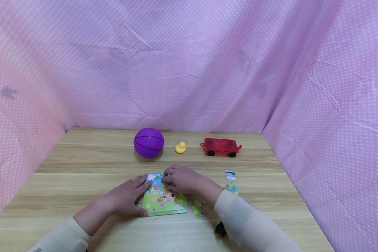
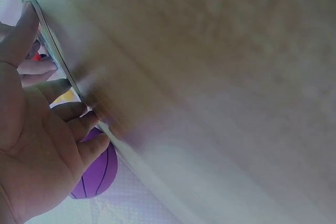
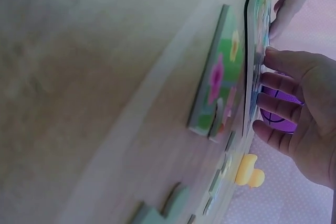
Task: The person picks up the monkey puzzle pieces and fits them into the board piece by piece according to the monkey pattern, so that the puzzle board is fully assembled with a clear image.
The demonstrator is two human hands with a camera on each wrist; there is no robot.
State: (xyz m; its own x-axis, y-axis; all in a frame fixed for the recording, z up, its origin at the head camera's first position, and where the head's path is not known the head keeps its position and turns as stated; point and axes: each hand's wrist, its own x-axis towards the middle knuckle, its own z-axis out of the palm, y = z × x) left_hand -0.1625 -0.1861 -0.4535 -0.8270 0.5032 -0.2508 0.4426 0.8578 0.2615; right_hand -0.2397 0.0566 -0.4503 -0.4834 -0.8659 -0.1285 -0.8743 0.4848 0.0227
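A jigsaw puzzle (image 1: pixel 163 207) with a monkey picture lies in its flat board on the table. My left hand (image 1: pixel 126 196) rests at its left side, fingers spread along the upper left and thumb at the lower left corner. Over the puzzle's upper right part is my right hand (image 1: pixel 182 179), its fingertips touching the surface. In the right wrist view those fingers (image 3: pixel 283 109) are only slightly bent, with the thumb apart from them. Whatever lies right under the fingertips is hidden. Beside the board's right edge lies a loose green puzzle piece (image 1: pixel 198 210) with flowers.
More loose pieces (image 1: pixel 230 175) lie to the right, partly behind my right forearm. Along the back stand a purple ball (image 1: pixel 148 142), a small yellow knobbed toy (image 1: pixel 181 147) and a red wheeled toy wagon (image 1: pixel 221 145). A black object (image 1: pixel 220 230) sits near my right sleeve.
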